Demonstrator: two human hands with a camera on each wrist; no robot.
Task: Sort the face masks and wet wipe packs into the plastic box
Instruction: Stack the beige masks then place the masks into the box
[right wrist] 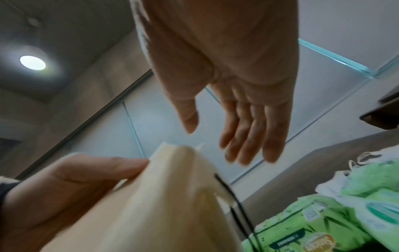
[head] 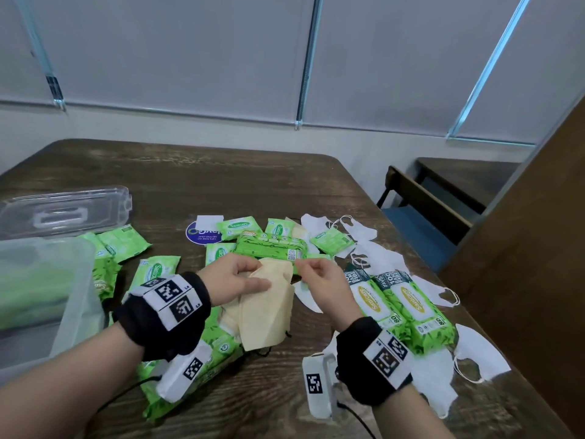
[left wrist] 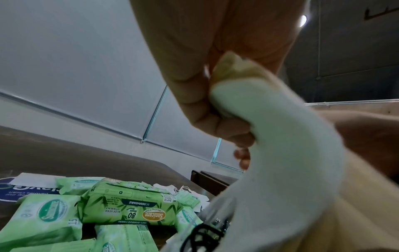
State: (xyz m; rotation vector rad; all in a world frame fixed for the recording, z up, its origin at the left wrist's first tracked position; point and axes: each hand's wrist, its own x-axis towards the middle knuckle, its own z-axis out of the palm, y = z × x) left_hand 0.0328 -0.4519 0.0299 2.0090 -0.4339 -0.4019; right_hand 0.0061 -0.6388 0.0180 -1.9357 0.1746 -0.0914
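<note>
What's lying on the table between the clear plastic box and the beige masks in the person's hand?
Green wet wipe packs lie between the plastic box and the beige masks that the left hand holds; the head view shows it.

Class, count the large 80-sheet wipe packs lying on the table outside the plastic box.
5: one large pack centre back, two side by side at right, one nearest the camera, one against the plastic box. Others may be hidden.

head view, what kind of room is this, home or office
Probably an office or meeting room, not certain. Grey roller blinds cover a wall of windows, a second table with a blue-seated chair stands to the right, and the wood-grain table looks like a shared work table.
</note>
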